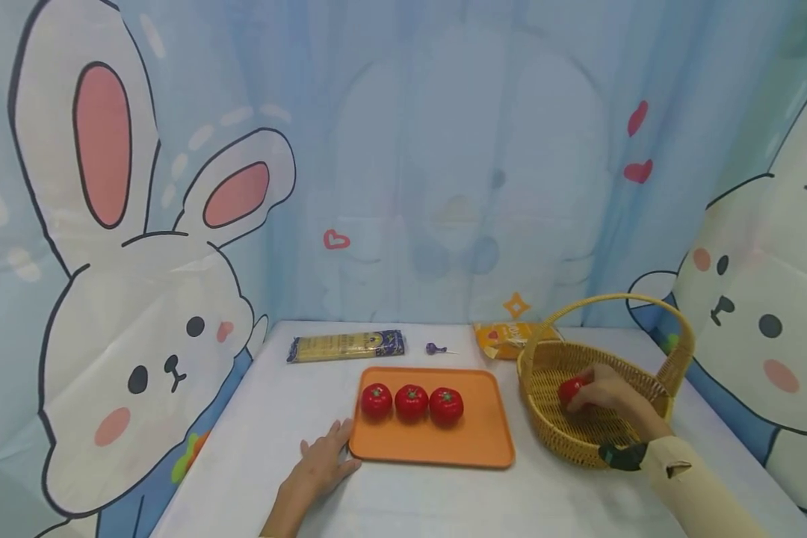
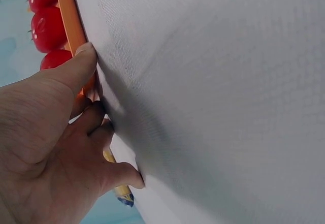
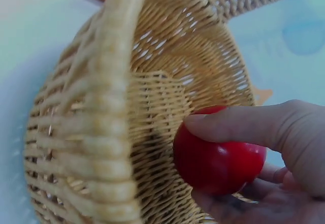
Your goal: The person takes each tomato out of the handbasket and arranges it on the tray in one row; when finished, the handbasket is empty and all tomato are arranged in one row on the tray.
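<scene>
Three red tomatoes with green tops, among them a middle tomato (image 1: pixel 411 403), sit in a row on an orange tray (image 1: pixel 437 447). My left hand (image 1: pixel 320 462) rests at the tray's lower left corner; in the left wrist view its thumb (image 2: pixel 81 64) touches the tray's edge. My right hand (image 1: pixel 607 391) reaches inside a wicker basket (image 1: pixel 558 441) and grips another tomato (image 3: pixel 218 155) between thumb and fingers. The right wrist view shows that tomato within the basket's opening; whether it touches the basket floor I cannot tell.
Behind the tray lie a long yellow pack of what looks like noodles (image 1: pixel 346 347) and a small dark purple item (image 1: pixel 436 349) with a thin white stick. An orange-yellow snack bag (image 1: pixel 504 340) lies beside the basket, whose tall handle (image 1: pixel 612 297) arches over it. A bunny-print curtain stands behind.
</scene>
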Action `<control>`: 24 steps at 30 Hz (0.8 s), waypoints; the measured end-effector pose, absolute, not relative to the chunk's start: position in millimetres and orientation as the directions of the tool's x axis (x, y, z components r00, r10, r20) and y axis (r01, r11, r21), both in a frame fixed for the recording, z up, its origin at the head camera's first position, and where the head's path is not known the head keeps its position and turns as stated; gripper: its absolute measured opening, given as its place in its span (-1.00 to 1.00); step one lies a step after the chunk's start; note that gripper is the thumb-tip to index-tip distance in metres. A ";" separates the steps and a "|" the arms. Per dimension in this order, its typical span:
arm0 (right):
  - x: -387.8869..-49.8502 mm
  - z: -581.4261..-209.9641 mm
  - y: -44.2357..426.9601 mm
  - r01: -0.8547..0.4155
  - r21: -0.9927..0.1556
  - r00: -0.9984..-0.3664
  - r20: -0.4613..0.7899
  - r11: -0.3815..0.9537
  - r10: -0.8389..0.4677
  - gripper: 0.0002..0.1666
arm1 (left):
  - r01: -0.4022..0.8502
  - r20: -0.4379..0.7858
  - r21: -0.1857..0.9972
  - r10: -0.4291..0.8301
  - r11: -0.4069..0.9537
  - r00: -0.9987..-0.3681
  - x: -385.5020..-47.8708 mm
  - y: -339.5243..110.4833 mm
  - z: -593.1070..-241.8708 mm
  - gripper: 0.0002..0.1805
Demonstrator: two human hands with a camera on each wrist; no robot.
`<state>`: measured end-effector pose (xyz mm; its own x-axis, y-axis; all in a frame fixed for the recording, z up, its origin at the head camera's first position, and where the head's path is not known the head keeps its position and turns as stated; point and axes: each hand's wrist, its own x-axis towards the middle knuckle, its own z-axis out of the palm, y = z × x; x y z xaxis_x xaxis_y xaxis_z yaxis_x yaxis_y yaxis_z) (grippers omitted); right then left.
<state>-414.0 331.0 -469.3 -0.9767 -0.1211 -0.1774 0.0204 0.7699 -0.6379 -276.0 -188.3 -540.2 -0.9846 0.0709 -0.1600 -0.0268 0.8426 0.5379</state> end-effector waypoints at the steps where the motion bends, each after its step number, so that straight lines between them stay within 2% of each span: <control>1: -413.4 -468.0 329.5 0.005 -0.651 -0.979 -0.159 0.759 -0.129 -0.05 | -0.027 -0.159 0.535 0.070 0.844 -0.985 -277.0 -188.3 -540.2 -0.14; 6: -407.6 -461.8 321.2 -0.076 -0.689 -0.982 -0.075 0.721 -0.176 0.10 | -0.024 -0.157 0.530 0.070 0.848 -0.985 -280.4 -190.0 -545.3 -0.13; 14: -385.6 -450.1 301.6 -0.102 -0.679 -0.992 0.017 0.727 -0.123 0.19 | -0.036 -0.160 0.538 0.060 0.842 -0.985 -276.5 -190.5 -544.4 -0.13; 24: -350.5 -432.6 287.3 -0.242 -0.654 -0.970 0.167 0.716 -0.175 0.07 | -0.039 -0.164 0.522 0.055 0.852 -0.985 -274.6 -187.5 -538.5 -0.15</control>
